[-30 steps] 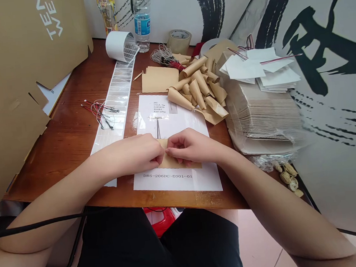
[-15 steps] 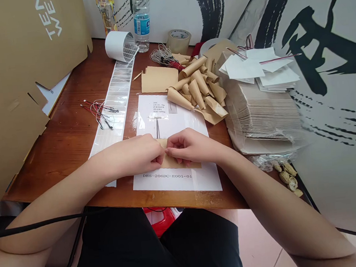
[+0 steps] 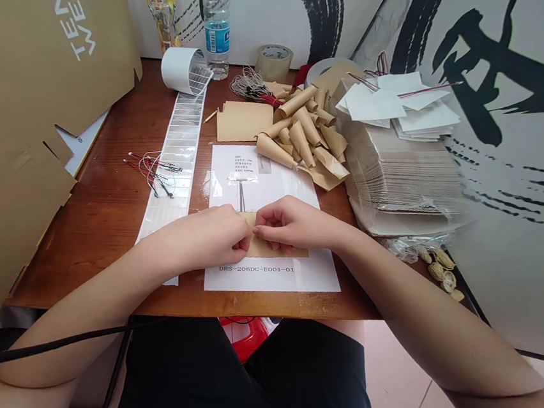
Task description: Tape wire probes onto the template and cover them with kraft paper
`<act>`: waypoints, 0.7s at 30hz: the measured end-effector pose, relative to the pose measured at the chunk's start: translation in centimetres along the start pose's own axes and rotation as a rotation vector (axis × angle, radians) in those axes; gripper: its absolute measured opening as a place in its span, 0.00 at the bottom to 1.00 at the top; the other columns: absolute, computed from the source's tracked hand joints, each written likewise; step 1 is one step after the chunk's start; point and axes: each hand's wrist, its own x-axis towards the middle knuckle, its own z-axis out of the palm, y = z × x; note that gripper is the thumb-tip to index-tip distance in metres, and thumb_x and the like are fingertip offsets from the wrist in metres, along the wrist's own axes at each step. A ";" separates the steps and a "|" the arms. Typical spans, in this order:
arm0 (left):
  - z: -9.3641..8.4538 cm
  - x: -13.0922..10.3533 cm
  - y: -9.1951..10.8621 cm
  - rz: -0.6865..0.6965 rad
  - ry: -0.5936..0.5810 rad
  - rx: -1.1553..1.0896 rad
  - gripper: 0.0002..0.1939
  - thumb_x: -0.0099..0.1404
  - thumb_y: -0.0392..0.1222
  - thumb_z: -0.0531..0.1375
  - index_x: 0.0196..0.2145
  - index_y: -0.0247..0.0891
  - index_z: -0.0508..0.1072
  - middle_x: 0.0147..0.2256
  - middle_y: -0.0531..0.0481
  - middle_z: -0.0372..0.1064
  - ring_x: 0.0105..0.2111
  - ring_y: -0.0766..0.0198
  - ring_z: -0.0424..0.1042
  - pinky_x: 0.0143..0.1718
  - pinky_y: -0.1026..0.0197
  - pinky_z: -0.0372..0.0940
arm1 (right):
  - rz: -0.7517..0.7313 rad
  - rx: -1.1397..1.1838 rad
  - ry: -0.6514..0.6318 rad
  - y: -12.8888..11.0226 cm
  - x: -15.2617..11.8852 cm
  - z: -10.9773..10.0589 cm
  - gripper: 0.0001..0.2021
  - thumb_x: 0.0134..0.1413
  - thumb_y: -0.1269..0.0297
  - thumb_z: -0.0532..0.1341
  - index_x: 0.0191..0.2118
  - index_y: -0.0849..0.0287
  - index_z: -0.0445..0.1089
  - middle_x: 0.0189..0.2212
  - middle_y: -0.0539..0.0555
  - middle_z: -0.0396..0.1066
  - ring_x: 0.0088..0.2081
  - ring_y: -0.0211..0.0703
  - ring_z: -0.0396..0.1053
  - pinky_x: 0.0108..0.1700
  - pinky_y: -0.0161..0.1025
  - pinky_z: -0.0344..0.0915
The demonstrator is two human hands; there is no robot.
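A piece of brown kraft paper [image 3: 276,251] lies over the lower half of a printed white sheet [image 3: 234,283] on the table. My left hand [image 3: 222,236] is closed at the left end of the kraft paper, its fingers curled down against it. From the other side my right hand [image 3: 287,223] closes in a pinch on the same paper, its thumb and fingertips almost touching the left hand. Whatever may lie under or between the fingertips is hidden. Just above the hands, dark lines [image 3: 241,194] show on the white sheet.
A strip of labels [image 3: 177,149] with thin wires [image 3: 153,170] on it runs along the left. Rolled kraft papers [image 3: 298,134] and flat kraft sheets [image 3: 243,121] lie behind. A tall card stack [image 3: 404,175] stands right, a cardboard box [image 3: 41,104] left, a water bottle [image 3: 217,37] at the back.
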 end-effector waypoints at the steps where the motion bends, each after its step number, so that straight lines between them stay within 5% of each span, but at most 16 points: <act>1: -0.1 0.0 0.1 -0.005 -0.012 0.005 0.09 0.63 0.33 0.58 0.28 0.40 0.77 0.29 0.49 0.73 0.27 0.64 0.69 0.29 0.60 0.57 | -0.002 0.000 -0.001 0.0 0.0 0.0 0.10 0.57 0.64 0.61 0.25 0.56 0.66 0.19 0.45 0.70 0.18 0.34 0.68 0.24 0.34 0.62; 9: -0.7 -0.1 0.7 0.001 -0.059 0.115 0.10 0.65 0.33 0.54 0.26 0.38 0.67 0.30 0.49 0.69 0.27 0.64 0.65 0.29 0.60 0.56 | -0.012 -0.007 0.000 0.0 0.0 -0.1 0.08 0.56 0.66 0.60 0.26 0.57 0.67 0.19 0.45 0.70 0.18 0.34 0.68 0.25 0.34 0.63; 21: -0.5 0.2 -0.4 0.014 -0.016 -0.022 0.03 0.63 0.37 0.63 0.30 0.40 0.75 0.31 0.51 0.74 0.31 0.63 0.71 0.30 0.62 0.59 | -0.004 -0.010 0.011 -0.1 0.1 -0.1 0.09 0.57 0.67 0.60 0.26 0.57 0.68 0.18 0.44 0.69 0.18 0.33 0.67 0.24 0.34 0.62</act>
